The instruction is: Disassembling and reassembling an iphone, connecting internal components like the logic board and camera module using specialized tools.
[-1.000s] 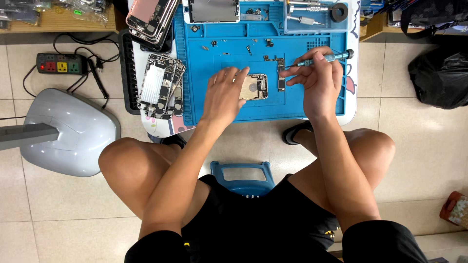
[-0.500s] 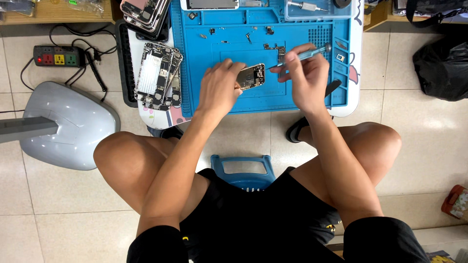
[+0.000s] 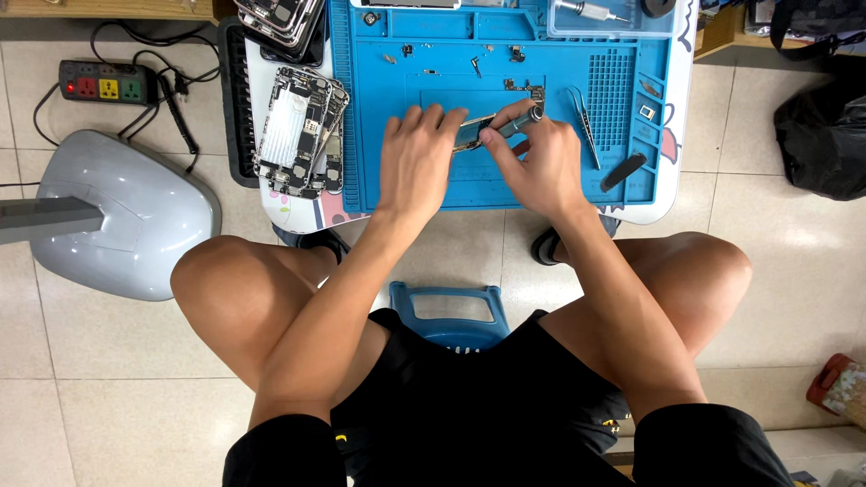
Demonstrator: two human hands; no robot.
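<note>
On the blue work mat (image 3: 541,54), my left hand (image 3: 417,160) holds a small phone circuit board (image 3: 470,133) by its edge, tilted up off the mat. Right beside it, my right hand (image 3: 538,162) grips a slim grey screwdriver (image 3: 519,121), whose tip end points toward the board. The two hands touch around the board, and most of it is hidden by fingers. A few small screws and parts (image 3: 516,85) lie on the mat just beyond the hands.
Opened phone bodies (image 3: 299,131) are stacked at the table's left, with more at the far left corner (image 3: 281,20). Tweezers (image 3: 585,126) and a black pry tool (image 3: 623,171) lie right of my hands. A power strip (image 3: 101,87), a grey lamp base (image 3: 122,212) and a black bag (image 3: 825,135) sit on the floor.
My right hand brought the screwdriver in from the right to meet the left hand, which lifted the board off the mat. The camera view shifted.
</note>
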